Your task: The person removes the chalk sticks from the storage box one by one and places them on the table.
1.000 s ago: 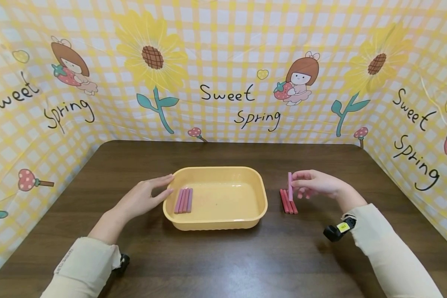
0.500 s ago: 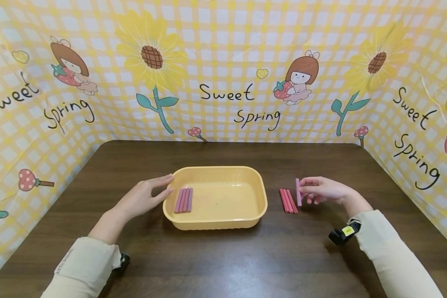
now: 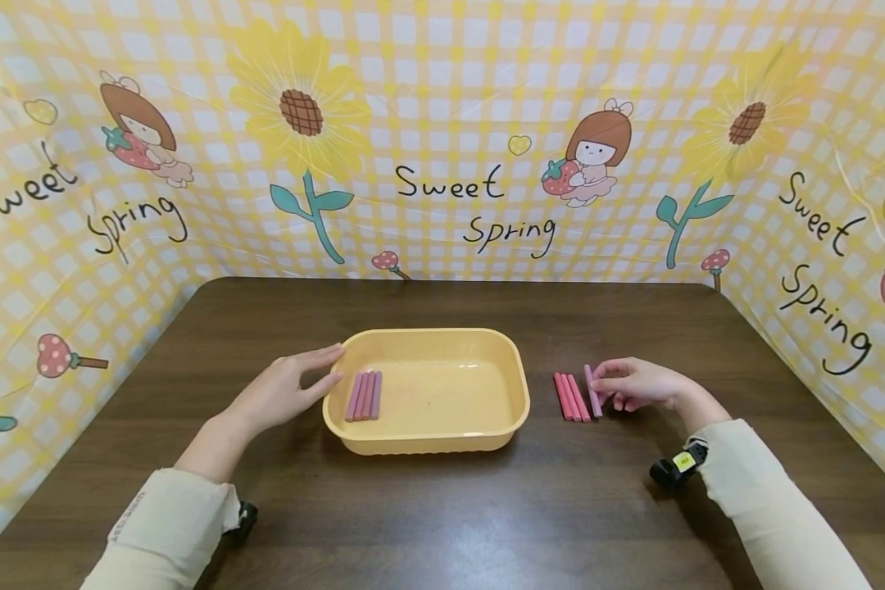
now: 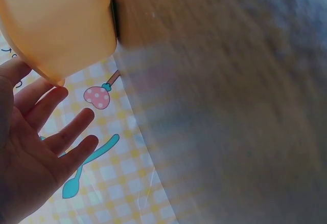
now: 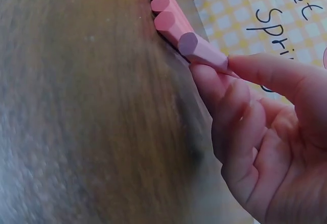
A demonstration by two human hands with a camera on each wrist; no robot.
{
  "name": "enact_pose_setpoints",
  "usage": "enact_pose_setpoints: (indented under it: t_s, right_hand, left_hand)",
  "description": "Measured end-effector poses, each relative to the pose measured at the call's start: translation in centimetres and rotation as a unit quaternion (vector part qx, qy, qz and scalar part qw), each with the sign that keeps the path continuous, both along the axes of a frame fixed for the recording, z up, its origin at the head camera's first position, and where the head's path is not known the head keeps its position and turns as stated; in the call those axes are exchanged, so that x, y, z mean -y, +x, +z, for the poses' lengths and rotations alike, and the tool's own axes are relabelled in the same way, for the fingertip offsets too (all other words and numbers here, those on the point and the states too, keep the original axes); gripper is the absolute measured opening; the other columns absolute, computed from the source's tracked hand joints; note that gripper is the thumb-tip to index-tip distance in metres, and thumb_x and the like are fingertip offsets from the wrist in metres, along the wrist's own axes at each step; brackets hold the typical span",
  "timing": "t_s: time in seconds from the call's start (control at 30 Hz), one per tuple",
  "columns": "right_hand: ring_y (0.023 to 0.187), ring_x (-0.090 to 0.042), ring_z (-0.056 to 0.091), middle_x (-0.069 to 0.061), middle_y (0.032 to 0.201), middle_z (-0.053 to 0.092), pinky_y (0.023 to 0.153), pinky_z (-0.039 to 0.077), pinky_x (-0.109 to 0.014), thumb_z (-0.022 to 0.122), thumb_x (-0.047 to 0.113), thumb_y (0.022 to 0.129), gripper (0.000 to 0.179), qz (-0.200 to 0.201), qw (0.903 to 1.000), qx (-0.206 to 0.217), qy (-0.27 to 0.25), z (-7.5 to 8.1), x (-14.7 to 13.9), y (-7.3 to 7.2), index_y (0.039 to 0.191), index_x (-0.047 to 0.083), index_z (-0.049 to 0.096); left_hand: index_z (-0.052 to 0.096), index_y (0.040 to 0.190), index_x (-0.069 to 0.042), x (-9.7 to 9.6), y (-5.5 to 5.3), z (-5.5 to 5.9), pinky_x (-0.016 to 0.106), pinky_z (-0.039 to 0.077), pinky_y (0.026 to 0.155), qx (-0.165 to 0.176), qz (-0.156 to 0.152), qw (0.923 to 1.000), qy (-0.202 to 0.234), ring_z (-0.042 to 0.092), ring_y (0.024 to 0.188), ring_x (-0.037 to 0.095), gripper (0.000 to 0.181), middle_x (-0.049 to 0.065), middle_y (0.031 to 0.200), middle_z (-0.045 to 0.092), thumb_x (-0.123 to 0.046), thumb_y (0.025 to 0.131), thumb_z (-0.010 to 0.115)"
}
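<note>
Purple stick point(image 5: 207, 52) pinched in right hand point(image 3: 637, 385), beside three pinks point(image 3: 572, 397) on desk point(image 3: 442, 508), off right edge of tray point(image 3: 431, 443); row looks nearly complete, release left. Four sticks point(image 3: 364, 397) inside tray's left end. Left hand point(image 3: 283, 393) touches tray, fingers apart.

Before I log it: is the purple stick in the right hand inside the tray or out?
Out. The right hand pinches the purple stick beside the three pink sticks, apart from the yellow tray.

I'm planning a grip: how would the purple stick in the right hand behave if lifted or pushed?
The purple stick is probably stiff: it looks straight. The right hand merely pinches it, suggesting lightness. Its end looks faceted, so it might resist rolling.
</note>
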State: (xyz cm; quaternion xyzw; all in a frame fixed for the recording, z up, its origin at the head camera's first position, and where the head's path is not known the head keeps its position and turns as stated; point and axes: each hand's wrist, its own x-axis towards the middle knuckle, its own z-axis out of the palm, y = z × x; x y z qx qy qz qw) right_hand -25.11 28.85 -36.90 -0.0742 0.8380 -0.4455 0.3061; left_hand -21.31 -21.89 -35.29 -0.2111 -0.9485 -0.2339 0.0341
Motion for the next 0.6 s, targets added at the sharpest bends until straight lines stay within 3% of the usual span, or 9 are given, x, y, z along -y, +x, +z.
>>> enact_pose_setpoints:
  t_s: [0.6]
  right_hand:
    - [0.056, -0.005, 0.051, 0.002, 0.075, 0.062, 0.049, 0.044, -0.017, 0.058, 0.029, 0.092, 0.034, -0.007, 0.9992, -0.011, 0.037, -0.18, 0.92, -0.11, 0.107, -0.002, 0.057]
  left_hand:
    - [0.048, 0.137, -0.007, 0.04, -0.05, -0.06, 0.054, 0.037, 0.105, 0.001, 0.0, 1.0, 0.003, 0.045, 0.129, 0.036, 0.049, 0.013, 0.142, 0.047, -0.031, 0.094, 0.055]
